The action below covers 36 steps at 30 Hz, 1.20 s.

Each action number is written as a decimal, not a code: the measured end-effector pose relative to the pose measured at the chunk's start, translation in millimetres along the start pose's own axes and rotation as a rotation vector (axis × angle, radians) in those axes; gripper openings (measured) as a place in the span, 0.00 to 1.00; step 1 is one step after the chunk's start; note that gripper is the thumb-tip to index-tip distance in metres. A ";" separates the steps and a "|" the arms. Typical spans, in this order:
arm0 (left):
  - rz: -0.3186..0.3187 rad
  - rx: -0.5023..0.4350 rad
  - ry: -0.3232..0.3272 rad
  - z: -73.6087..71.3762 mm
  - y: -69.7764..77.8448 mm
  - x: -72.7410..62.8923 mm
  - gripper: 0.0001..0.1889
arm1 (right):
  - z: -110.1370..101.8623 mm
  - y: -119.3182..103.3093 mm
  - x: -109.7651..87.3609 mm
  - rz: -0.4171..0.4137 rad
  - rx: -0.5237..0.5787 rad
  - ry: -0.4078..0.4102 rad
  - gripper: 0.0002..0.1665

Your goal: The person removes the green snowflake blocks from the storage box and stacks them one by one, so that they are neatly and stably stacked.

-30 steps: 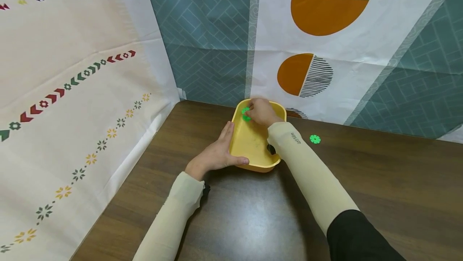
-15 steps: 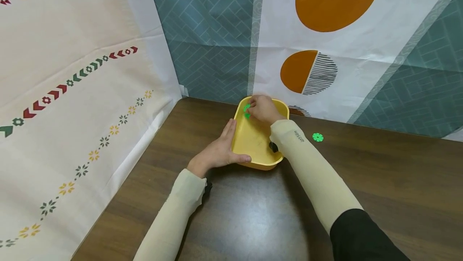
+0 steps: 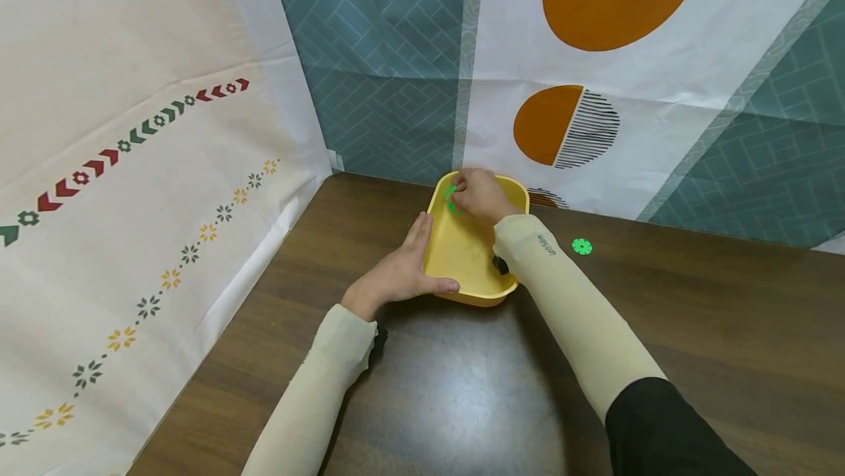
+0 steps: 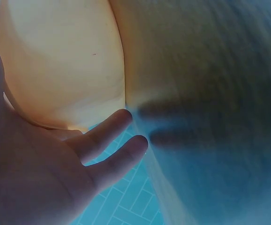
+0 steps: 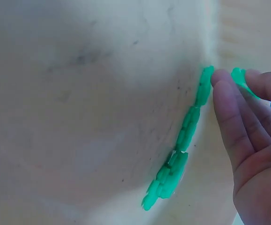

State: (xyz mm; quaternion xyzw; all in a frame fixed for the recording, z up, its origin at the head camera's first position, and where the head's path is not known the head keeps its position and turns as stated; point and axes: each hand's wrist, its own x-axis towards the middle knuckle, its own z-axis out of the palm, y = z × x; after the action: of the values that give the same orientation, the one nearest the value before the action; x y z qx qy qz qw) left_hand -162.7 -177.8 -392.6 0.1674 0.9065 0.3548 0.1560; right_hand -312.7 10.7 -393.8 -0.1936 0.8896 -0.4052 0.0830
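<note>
A yellow plastic tub (image 3: 458, 260) stands near the wall at mid-table in the head view. My left hand (image 3: 399, 274) rests against its left side with straight fingers, the thumb along the front rim. The left wrist view shows two fingertips of that hand (image 4: 109, 140) beyond the tub's pale outer wall (image 4: 69, 61). Inside the far end, my right hand (image 3: 482, 197) pinches a green notched disc (image 5: 238, 75) between thumb and fingers. Beside those fingertips, several joined green discs (image 5: 184, 133) form a curved row, seen edge-on in the right wrist view.
A loose green notched disc (image 3: 582, 246) lies flat on the brown wooden table (image 3: 693, 315) right of the tub. A patterned cloth (image 3: 132, 204) hangs at the left, and printed sheets (image 3: 389, 94) cover the wall close behind the tub.
The right fingers have shifted slightly at the green discs in the tub's far end. The left hand keeps its place on the tub. The head view has tilted a little.
</note>
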 end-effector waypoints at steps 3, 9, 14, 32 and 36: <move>0.000 0.006 0.004 -0.9 0.3 -0.3 0.70 | -0.5 -1.6 0.4 -0.007 -0.019 -0.013 0.15; -0.005 0.004 0.006 -1.8 2.0 -1.5 0.70 | -1.2 -1.6 0.2 -0.016 -0.020 0.002 0.15; -0.021 0.003 0.012 0.3 3.1 -2.1 0.69 | -1.1 -0.1 -1.8 -0.052 -0.062 0.008 0.15; -0.022 0.005 0.023 6.0 4.2 -6.9 0.66 | 1.1 -6.1 -10.2 -0.066 -0.157 -0.020 0.15; -0.015 0.012 0.023 4.2 4.7 -8.5 0.66 | 0.8 -11.3 -11.3 -0.073 -0.200 -0.017 0.15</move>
State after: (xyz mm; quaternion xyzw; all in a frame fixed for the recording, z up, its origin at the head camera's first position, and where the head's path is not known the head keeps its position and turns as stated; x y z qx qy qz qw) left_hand -152.5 -175.6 -390.9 0.1575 0.9117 0.3498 0.1471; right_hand -299.1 8.1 -385.9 -0.2368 0.9172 -0.3157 0.0560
